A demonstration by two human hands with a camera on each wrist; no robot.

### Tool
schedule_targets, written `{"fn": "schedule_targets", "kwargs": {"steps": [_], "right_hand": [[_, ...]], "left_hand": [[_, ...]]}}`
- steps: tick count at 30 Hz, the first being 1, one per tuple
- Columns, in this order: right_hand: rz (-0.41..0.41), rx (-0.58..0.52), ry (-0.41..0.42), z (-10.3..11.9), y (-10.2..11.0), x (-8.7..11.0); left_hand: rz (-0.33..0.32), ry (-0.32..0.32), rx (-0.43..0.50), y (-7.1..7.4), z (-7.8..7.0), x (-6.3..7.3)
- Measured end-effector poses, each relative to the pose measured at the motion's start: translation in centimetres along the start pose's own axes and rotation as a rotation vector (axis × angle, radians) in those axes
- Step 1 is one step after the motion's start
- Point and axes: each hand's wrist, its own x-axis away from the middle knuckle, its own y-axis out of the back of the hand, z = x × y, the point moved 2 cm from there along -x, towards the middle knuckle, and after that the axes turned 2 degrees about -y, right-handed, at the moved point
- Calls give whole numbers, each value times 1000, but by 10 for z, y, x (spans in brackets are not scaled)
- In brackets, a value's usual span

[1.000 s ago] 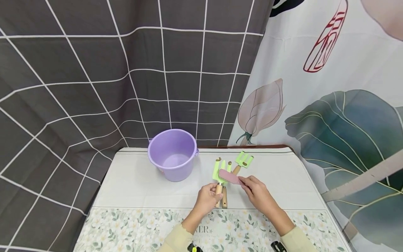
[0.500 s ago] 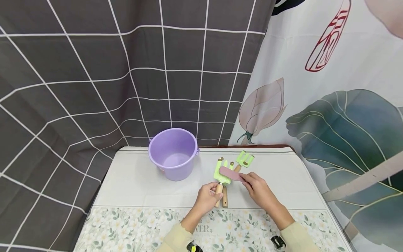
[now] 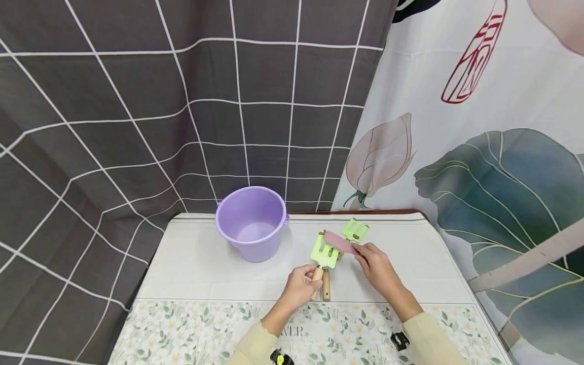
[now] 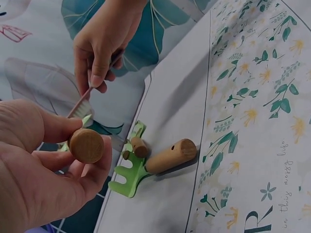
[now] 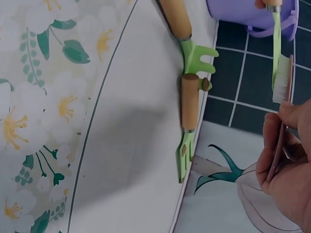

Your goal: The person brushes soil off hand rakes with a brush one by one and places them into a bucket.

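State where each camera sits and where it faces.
Head: on the head, facing forward and down at the purple bucket, left hand and right hand; sleeves show.
Left wrist: worn there, facing the held wooden handle; both hands show.
Right wrist: worn there, facing the pink brush; right hand and a left-hand sliver show.
Both wrist views share the pink brush.

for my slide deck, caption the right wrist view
The right hand holds a pink brush, bristles against a green fork.

From the head we looked forward and down, well above the surface (image 3: 191, 276); from each wrist we looked close-up across it, turned sideways, past the left grip (image 4: 48, 182) and right grip (image 5: 295, 179) respectively, both wrist views sharing the held fork (image 4: 86, 145), the brush (image 5: 282, 87) and a lying green tool (image 4: 155, 164)
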Motion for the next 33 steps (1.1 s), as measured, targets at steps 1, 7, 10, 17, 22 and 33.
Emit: {"fn": "schedule_targets", "kwargs": {"steps": [1, 7, 10, 17, 22, 33], "right_hand": [[1, 2, -6, -1, -1, -1], [-18, 12, -27, -6, -1, -5], [-34, 11, -38, -9, 1, -6], [-42, 1, -60, -14, 7, -10], [-50, -15, -84, -13, 13, -11], [-43, -8, -29, -6, 8, 7]], "left_hand": [[3, -2, -1, 0, 0, 0], [6, -6, -15, 0, 0, 0], [11, -2, -5, 0, 0, 1], [2, -3, -8, 0, 0, 0], [3, -1, -3, 0, 0, -1], [-11, 0, 5, 0, -1, -4]]}}
